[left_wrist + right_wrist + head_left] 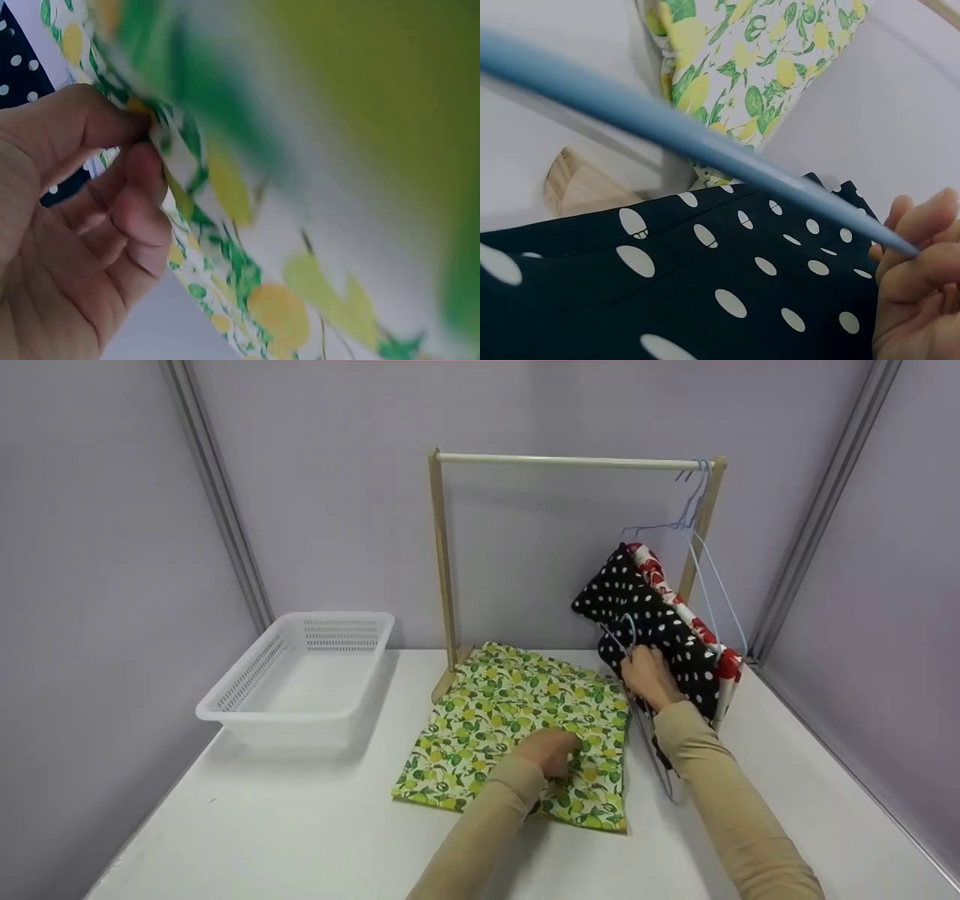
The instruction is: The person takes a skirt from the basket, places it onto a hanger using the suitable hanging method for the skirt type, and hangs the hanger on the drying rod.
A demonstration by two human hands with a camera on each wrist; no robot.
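A white cloth with a lemon-and-leaf print point(510, 697) lies on the table in the head view. My left hand point(550, 750) pinches its fabric between thumb and fingers; the left wrist view shows part of the cloth lifted. At the right, my right hand point(649, 676) grips a light blue hanger point(705, 146) near its hook, and its long bar runs close to the right wrist camera. Just behind that hand hangs a black cloth with white dots point(675, 634). A red-and-white floral cloth point(651, 566) hangs beyond it, partly covered.
A garment rack with a white rail point(562, 460) and wooden posts point(442, 555) stands at the back. Blue hangers point(686, 510) are bunched at the rail's right end. To the left, a white plastic basket point(285, 715) stands on the white table point(300, 825).
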